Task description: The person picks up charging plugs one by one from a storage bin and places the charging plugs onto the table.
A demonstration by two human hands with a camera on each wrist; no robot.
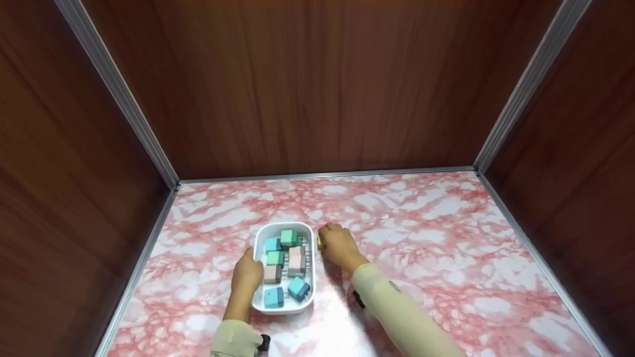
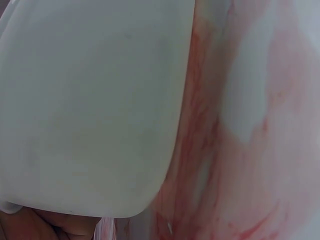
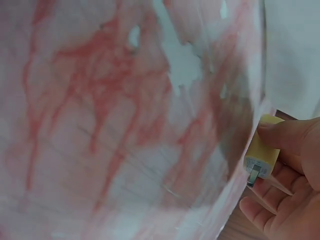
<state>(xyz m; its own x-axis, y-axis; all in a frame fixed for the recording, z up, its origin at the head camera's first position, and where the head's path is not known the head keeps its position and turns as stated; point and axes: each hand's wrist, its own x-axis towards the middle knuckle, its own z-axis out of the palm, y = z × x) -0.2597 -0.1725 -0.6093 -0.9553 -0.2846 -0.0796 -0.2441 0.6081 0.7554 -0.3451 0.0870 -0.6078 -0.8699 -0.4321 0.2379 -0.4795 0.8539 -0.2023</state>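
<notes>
A white plastic tub (image 1: 284,311) stands on the table. Inside lie several two-tone plug adapters with metal prongs: blue ones like this blue adapter (image 1: 273,298), a green adapter (image 1: 289,237) and a pink adapter (image 1: 296,255) among them. My left hand (image 1: 247,272) grips the tub's left wall; in the left wrist view the tub's side (image 2: 95,110) hides most of that hand. Just outside the tub's right wall, my right hand (image 1: 341,246) pinches a yellow plug adapter (image 3: 262,150) between thumb and fingers. Its metal prong end shows in the right wrist view.
The table top (image 1: 426,258) has a red and white marbled surface. Dark wooden panels close it in at the back (image 1: 317,99), left and right, with grey metal rails (image 1: 327,175) along the edges.
</notes>
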